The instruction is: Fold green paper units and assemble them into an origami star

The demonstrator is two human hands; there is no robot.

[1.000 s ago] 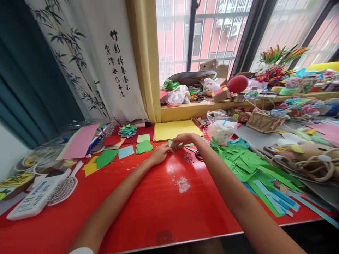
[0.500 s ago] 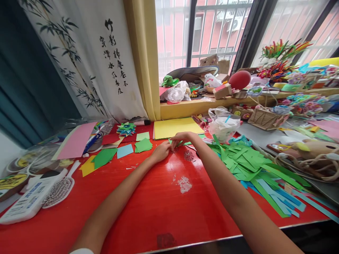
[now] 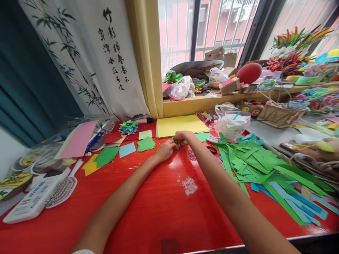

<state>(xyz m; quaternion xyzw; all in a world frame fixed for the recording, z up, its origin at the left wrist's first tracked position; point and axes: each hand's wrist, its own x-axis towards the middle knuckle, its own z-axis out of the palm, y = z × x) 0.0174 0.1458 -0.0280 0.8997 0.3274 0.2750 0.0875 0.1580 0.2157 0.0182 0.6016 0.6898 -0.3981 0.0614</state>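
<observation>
My left hand (image 3: pixel 166 149) and my right hand (image 3: pixel 182 137) meet over the far middle of the red table (image 3: pixel 148 204). Their fingertips are pinched together around a small piece of green paper, mostly hidden by the fingers. Left of them lie a stack of green paper squares (image 3: pixel 146 144), a pale green square (image 3: pixel 145 134) and a light blue square (image 3: pixel 127 150). Behind my hands are yellow paper sheets (image 3: pixel 180 126), with a green sheet (image 3: pixel 201 137) partly under my right wrist. A folded blue-green paper star (image 3: pixel 128 127) sits at the back left.
Green paper strips (image 3: pixel 254 158) and blue strips (image 3: pixel 299 201) pile up on the right, near black scissors handles (image 3: pixel 212 150). A plastic-wrapped cup (image 3: pixel 233 123) stands behind them. At left lie a white hairbrush (image 3: pixel 62 190) and a white box (image 3: pixel 37 197). Crafts crowd the windowsill.
The view has shifted slightly, so the right-hand items sit further right. My hands stay together at the same spot, fingers drawn closer, with less green paper showing.
</observation>
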